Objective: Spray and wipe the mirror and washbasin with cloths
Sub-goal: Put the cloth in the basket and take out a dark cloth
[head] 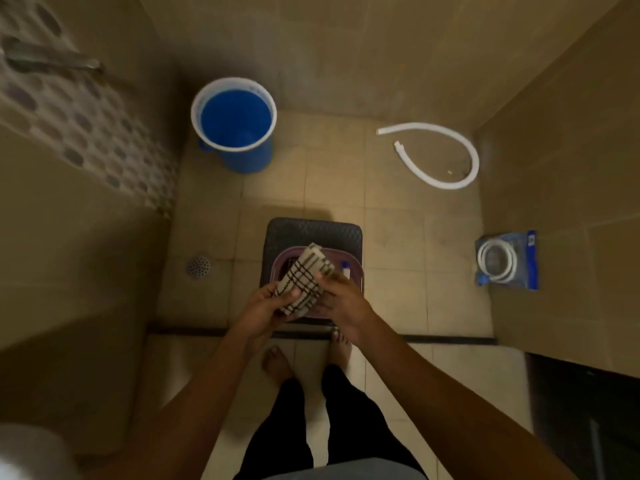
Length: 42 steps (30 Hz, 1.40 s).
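A folded cream cloth with dark checks (304, 277) is held in front of me, above a purple tub (353, 271). My left hand (268, 304) grips the cloth's near end from the left. My right hand (341, 297) holds its right edge with fingers curled. The tub rests on a dark plastic stool (311, 233). A small white bottle with a blue cap (345, 270) lies inside the tub, partly hidden by the cloth. No mirror or washbasin is in view.
A blue bucket (235, 124) stands on the tiled floor at the back left. A white hose (440, 154) curls at the back right, and a packaged hose (507, 261) lies by the right wall. A floor drain (198, 266) is left of the stool. My bare feet (277, 363) stand behind a dark threshold strip (450, 339).
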Motion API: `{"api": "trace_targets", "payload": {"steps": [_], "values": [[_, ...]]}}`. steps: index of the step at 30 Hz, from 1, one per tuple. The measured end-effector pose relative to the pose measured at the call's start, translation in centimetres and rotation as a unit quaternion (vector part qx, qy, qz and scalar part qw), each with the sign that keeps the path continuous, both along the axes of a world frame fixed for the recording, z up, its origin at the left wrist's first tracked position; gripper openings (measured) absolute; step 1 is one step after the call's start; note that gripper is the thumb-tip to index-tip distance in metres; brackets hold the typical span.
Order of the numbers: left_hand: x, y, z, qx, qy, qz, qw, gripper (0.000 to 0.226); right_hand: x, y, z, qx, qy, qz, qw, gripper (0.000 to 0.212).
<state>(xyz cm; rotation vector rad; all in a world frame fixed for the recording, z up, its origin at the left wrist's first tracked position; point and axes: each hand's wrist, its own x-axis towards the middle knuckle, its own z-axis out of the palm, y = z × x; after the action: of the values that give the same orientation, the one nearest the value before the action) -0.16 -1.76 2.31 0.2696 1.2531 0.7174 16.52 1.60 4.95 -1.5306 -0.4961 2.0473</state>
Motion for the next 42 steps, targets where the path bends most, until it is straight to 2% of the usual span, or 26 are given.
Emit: {"api": "trace_targets", "payload": {"steps": [2,4,9,12,14,16,20,22,24,26,30,36,38,42], "values": [[1.1,-0.2,-0.7,-0.013,0.005,0.027,1.0,0.054,-0.7,-0.6,-1.0,-0.003,-0.007,0.0,1.0,0.042],[1.8,-0.4,-1.3,-0.024,0.03,0.016,0.999,0.053,-1.1,-0.6,-2.3,0.001,-0.058,-0.007,0.998,0.03],[1.7,-0.1,-3.1,-0.025,0.129,-0.038,0.991,0.019,-0.1,-1.0,-5.4,0.065,-0.178,0.048,0.981,0.031],[1.0,1.5,-5.3,-0.056,0.176,0.022,0.983,0.014,0.5,-1.7,-5.9,0.096,-0.211,0.084,0.969,0.025],[1.3,2.8,-7.0,-0.056,0.225,0.009,0.973,0.012,0.6,-2.4,-6.3,0.102,-0.228,0.091,0.964,0.025],[2.3,4.1,-8.3,-0.052,0.256,-0.028,0.965,0.019,0.9,-3.1,-6.8,0.117,-0.248,0.094,0.957,0.031],[3.9,5.6,-11.2,-0.056,0.301,-0.099,0.947,0.013,1.3,-4.2,-7.8,0.121,-0.269,0.103,0.95,0.04],[4.2,5.9,-13.1,-0.074,0.326,-0.119,0.935,0.035,1.5,-4.7,-8.1,0.115,-0.266,0.101,0.952,0.036],[4.4,6.4,-14.3,-0.1,0.356,-0.14,0.919,0.044,1.9,-5.2,-8.4,0.113,-0.266,0.102,0.952,0.039],[4.8,6.8,-14.9,-0.117,0.372,-0.162,0.907,0.041,2.2,-5.6,-8.6,0.112,-0.27,0.104,0.951,0.041],[5.4,7.4,-15.6,-0.115,0.421,-0.206,0.876,0.039,3.0,-6.0,-9.1,0.102,-0.264,0.091,0.955,0.031],[6.4,7.3,-15.7,-0.099,0.486,-0.24,0.835,0.041,3.6,-6.5,-9.3,0.087,-0.258,0.077,0.959,0.036],[6.6,7.3,-15.3,-0.095,0.488,-0.241,0.833,0.042,3.8,-6.6,-9.2,0.088,-0.259,0.078,0.959,0.034],[6.5,7.1,-14.4,-0.092,0.457,-0.218,0.858,0.043,3.7,-6.8,-8.5,0.101,-0.269,0.087,0.954,0.033]]}}
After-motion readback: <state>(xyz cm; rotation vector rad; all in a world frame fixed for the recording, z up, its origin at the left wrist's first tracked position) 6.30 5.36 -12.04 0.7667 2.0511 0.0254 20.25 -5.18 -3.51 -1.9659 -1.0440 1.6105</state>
